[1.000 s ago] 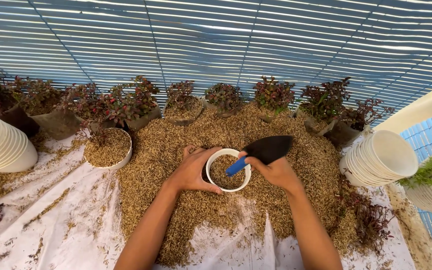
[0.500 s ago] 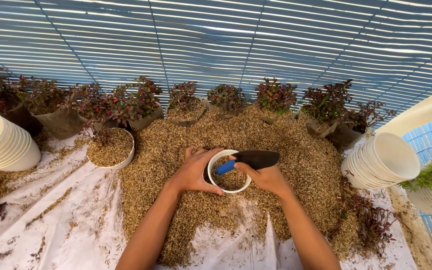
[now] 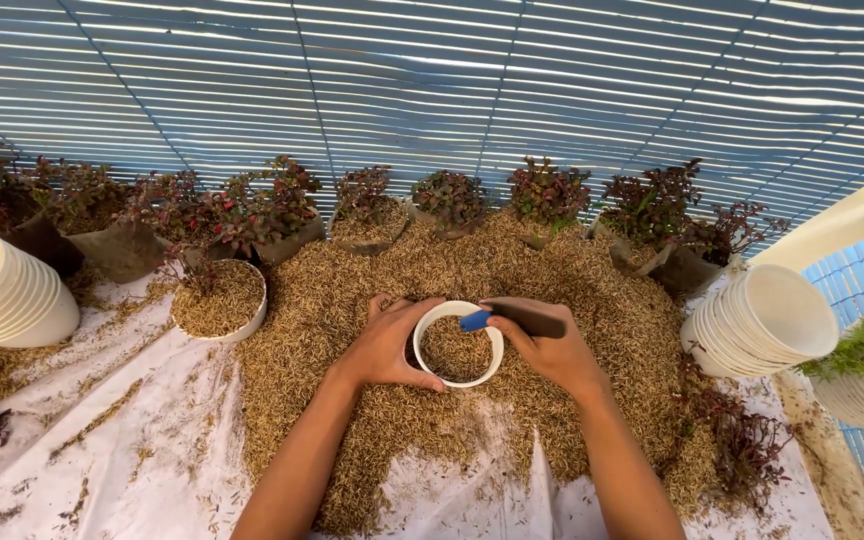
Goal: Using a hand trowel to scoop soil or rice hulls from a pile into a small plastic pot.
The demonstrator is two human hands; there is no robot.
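You are filling the white pot [image 3: 457, 345] with husks. The pot sits in the middle of the big husk pile [image 3: 372, 400]. Your left hand [image 3: 387, 345] has its grip closed round the pot's side. Your right hand [image 3: 552, 350] grips the blue-handled scoop [image 3: 512, 320], lying flat over the pot's far rim. Next, I think you need another scoop from the pile beside the pot.
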